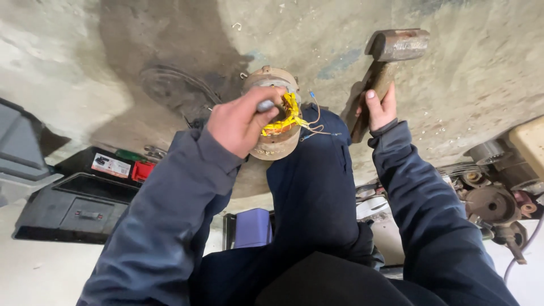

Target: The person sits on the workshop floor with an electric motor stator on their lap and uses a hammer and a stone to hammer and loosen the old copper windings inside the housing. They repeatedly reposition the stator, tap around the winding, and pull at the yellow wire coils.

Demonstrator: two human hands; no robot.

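My left hand (241, 122) is closed around a short metal tool, a punch or chisel (265, 105), held against a rusty round motor stator (276, 113) with yellow-wrapped copper windings (286, 116) and loose thin wires. The stator rests on my right knee over the concrete floor. My right hand (378, 110) grips the wooden handle of a heavy rusty hammer (396, 46), raised to the right of the stator, its steel head up and away from the work.
An open black plastic tool case (76, 207) with a red item lies at the left. Rusty motor parts and housings (490, 201) are piled at the right. A purple box (252, 228) sits below my knee. A dark oil stain marks the concrete floor (164, 51).
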